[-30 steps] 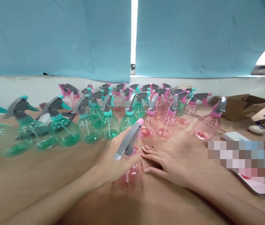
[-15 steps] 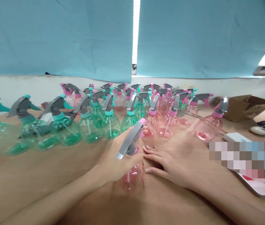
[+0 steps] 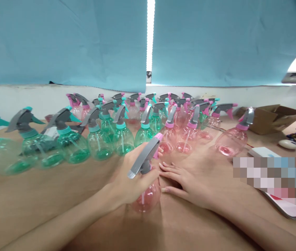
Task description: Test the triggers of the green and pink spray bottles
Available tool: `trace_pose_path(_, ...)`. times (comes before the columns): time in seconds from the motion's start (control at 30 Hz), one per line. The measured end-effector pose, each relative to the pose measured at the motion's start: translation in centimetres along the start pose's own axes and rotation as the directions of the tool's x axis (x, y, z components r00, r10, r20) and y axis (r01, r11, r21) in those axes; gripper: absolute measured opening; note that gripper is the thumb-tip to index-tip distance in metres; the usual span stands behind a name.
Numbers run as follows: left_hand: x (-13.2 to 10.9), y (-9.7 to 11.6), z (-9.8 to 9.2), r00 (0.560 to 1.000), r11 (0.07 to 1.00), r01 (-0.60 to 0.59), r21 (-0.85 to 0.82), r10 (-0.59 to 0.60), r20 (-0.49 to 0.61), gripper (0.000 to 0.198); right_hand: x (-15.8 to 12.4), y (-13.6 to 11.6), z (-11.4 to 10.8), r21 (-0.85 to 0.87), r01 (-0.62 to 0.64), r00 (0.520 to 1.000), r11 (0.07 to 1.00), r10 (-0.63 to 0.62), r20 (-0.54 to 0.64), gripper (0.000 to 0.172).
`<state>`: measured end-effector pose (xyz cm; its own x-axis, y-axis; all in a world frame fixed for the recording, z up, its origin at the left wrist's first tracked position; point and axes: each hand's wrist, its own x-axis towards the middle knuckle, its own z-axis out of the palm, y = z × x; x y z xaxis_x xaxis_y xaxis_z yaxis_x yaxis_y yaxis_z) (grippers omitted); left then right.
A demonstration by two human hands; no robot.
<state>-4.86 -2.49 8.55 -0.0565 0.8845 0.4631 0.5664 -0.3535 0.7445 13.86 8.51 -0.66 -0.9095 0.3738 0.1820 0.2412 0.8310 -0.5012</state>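
A clear pink spray bottle (image 3: 149,198) with a grey and pink trigger head stands upright on the table in front of me. My left hand (image 3: 132,174) is wrapped around its neck, the thumb on the near side and the fingers partly hidden behind the head. Just right of the bottle, my right hand (image 3: 179,179) lies on the table with its fingers stretched out and slightly apart, holding nothing. Its fingertips come close to the bottle; whether they touch it I cannot tell.
Green spray bottles (image 3: 123,141) line the left and middle, pink spray bottles (image 3: 186,141) the right, with several more behind. At right are a cardboard box (image 3: 270,120), a white mouse (image 3: 288,144) and a blurred-out flat device (image 3: 289,205). Blue sheets (image 3: 64,42) hang behind.
The whole view has shifted very slightly. My left hand keeps its hold on the pink spray bottle, and the right hand rests in the same place.
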Motion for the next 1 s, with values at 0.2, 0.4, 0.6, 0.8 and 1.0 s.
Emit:
trace_pose_path(0.2, 0.3, 0.7, -0.1, 0.999, 0.999, 0.021, -0.037, -0.02, 0.03, 0.015, 0.0, 0.0, 0.0, -0.002, -0.006, 1.0, 1.0, 0.006, 0.009, 0.059)
trace_pose_path(0.4, 0.2, 0.0, 0.0, 0.998, 0.997, 0.058, 0.059, -0.059, 0.005, 0.015, 0.0, 0.0, 0.0, -0.002, -0.002, 1.0, 1.0, 0.002, 0.004, 0.058)
trace_pose_path(0.6, -0.4, -1.2, 0.4, 0.999, 0.997, 0.047, 0.068, -0.046, -0.016, 0.02, 0.0, 0.1, 0.1, 0.0, 0.015, 1.0, 1.0, -0.015, -0.011, 0.057)
trace_pose_path(0.8, -0.5, -1.6, 0.3, 0.997, 0.997, 0.074, 0.032, -0.074, -0.003, 0.014, 0.0, 0.3, 0.3, -0.021, 0.014, 1.0, 1.0, -0.014, -0.007, 0.058)
trace_pose_path(1.0, -0.6, -1.8, 0.4, 0.996, 0.996, 0.091, -0.006, -0.091, 0.002, 0.013, 0.0, 0.2, 0.2, -0.019, 0.015, 1.0, 1.0, -0.015, -0.014, 0.057)
